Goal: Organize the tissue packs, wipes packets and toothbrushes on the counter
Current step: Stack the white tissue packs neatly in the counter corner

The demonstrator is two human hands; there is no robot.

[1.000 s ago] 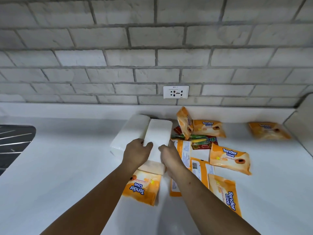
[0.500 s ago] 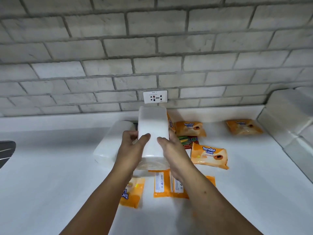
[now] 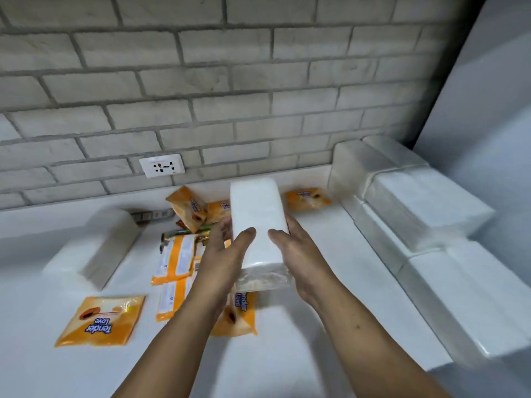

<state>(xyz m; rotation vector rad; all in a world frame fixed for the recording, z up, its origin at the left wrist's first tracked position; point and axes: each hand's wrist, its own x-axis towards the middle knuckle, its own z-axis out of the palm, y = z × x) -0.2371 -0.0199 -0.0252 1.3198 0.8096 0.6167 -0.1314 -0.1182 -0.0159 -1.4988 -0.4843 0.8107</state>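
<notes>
Grasping tissue pack (image 3: pixel 257 219) between left hand (image 3: pixel 224 254), right hand (image 3: pixel 298 254) fingers, risking loose-grip slip onto wipes packets (image 3: pixel 175 254) under fingers.

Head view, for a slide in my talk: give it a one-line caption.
Left hand and right hand hold a white tissue pack above orange wipes packets, near stacked tissue packs.

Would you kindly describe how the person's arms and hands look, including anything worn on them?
Both forearms are bare as far as the frame shows, with no sleeve in view. The left hand and right hand wear no gloves, and no watch, bracelet or ring is visible. The right forearm carries one small dark spot.
</notes>
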